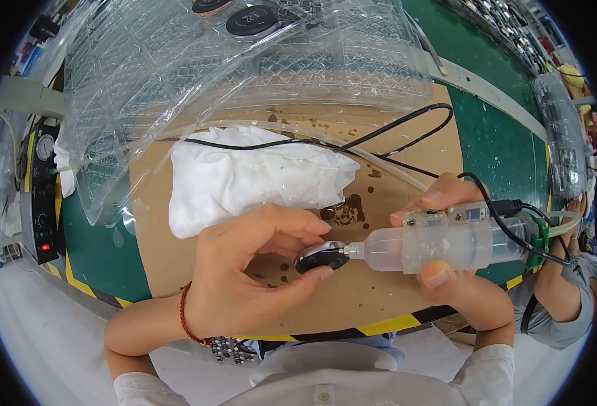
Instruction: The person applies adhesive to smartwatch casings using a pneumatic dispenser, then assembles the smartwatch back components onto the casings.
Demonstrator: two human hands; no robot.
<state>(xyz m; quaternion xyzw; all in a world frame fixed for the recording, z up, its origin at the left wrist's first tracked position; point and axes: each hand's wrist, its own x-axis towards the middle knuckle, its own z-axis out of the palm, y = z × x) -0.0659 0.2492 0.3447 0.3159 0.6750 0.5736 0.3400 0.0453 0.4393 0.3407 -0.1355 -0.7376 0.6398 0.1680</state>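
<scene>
My left hand (234,267) pinches a small round black disc with a silvery rim (320,257) between thumb and fingers, tilted on its edge. Wrapped around a clear dispensing syringe (385,249) with pinkish liquid is my right hand (451,191). The syringe lies nearly level, its narrow tip pointing left and meeting the disc's edge; whether it touches I cannot tell. A translucent sleeve with small electrical parts surrounds the barrel, and a black cable (498,220) runs from it. Behind my hands, a crumpled white cloth bundle (258,179) rests on a brown cardboard sheet (380,308).
Clear plastic trays (244,88) cover the far side, with black round discs (252,21) on top. At far left stands a black control box (39,196) with a gauge and red light. Wet spots (352,210) mark the cardboard. Another person (562,304) is at right.
</scene>
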